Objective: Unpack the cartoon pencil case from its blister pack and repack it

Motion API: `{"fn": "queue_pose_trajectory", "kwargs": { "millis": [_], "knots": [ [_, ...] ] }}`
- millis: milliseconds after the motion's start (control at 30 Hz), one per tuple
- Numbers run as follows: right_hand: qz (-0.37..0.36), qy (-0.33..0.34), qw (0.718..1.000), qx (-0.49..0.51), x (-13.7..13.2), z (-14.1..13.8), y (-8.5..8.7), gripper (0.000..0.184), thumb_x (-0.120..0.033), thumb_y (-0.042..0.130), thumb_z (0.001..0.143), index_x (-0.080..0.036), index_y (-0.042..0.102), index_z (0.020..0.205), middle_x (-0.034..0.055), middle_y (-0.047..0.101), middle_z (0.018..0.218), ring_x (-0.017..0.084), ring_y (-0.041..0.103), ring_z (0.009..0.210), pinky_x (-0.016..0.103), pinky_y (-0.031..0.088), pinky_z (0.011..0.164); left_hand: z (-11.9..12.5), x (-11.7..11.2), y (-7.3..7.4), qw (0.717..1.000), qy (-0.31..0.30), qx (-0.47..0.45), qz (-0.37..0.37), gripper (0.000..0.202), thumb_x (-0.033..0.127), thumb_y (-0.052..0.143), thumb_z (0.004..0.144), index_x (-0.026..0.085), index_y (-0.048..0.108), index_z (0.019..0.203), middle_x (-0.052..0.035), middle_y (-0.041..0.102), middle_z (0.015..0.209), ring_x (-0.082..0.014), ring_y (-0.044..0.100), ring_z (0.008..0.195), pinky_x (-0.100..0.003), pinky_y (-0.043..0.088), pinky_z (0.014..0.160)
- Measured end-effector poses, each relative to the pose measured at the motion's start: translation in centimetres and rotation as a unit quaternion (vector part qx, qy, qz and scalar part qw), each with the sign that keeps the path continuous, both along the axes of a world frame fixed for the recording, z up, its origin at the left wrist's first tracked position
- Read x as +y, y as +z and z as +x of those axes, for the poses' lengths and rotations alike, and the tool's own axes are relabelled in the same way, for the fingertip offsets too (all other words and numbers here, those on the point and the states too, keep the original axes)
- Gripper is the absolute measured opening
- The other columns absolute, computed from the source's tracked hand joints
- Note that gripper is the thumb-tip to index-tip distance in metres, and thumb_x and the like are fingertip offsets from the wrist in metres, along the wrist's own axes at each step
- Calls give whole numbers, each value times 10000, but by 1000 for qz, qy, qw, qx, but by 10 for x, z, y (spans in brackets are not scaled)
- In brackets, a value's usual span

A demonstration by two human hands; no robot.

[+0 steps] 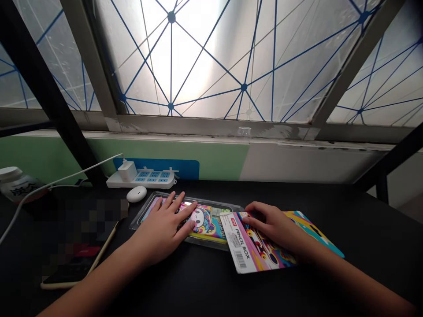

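Observation:
A colourful pencil box in a clear plastic tray (pixel 205 225) lies on the black desk (pixel 363 229). My left hand (pixel 163 229) rests flat on it with the fingers spread, palm down. Beside it lies a colourful cardboard sleeve (pixel 254 253) printed "PENCIL BOX", overlapping the tray's right end. My right hand (pixel 276 226) lies on top of the sleeve with the fingers bent and pressed down on the card near the tray's edge.
A white power strip (pixel 145 178) with a plugged charger and cable sits at the back by the wall. A white earbud case (pixel 136 193) lies near it. A phone (pixel 77 264) lies at the left, and a white bottle (pixel 15 182) stands at the far left.

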State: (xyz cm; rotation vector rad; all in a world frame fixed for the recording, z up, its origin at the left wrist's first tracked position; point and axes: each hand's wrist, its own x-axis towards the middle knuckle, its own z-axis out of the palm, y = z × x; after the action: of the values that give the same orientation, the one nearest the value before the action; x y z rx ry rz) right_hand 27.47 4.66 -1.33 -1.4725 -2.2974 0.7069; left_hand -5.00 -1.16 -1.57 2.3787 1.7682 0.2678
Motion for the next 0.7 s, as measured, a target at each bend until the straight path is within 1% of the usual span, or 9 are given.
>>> {"fn": "queue_pose_trajectory", "kwargs": {
  "millis": [133,300,500,700],
  "knots": [
    [-46,-6,999,21,11,11,0,455,-647,539,883,-220,684,945,32,699,839,190,588,713,289,431,593,-1,-3,-1,1000,-7,-1,10,545,611,345,997,429,345,1511,-59,227,1637,-382,148,1510,-645,169,1148],
    [-85,-13,996,19,24,29,1,491,-672,597,824,-206,713,923,26,687,781,162,552,630,271,403,540,-1,-3,-2,999,-16,16,23,546,611,317,1003,426,341,1516,-81,223,1636,-392,166,1504,-649,190,1137],
    [-85,-19,996,32,28,36,5,489,-669,647,781,-208,724,927,31,687,771,170,562,648,264,402,537,0,-2,-1,999,-15,23,19,568,646,280,996,434,326,1520,-83,223,1638,-387,160,1507,-642,189,1139],
    [-69,-32,997,27,25,38,19,489,-669,642,790,-198,724,894,27,686,761,144,534,595,259,400,517,-2,-3,-1,1000,-11,22,13,568,651,287,992,439,326,1517,-79,236,1638,-374,161,1511,-633,197,1140]
  ]
}}
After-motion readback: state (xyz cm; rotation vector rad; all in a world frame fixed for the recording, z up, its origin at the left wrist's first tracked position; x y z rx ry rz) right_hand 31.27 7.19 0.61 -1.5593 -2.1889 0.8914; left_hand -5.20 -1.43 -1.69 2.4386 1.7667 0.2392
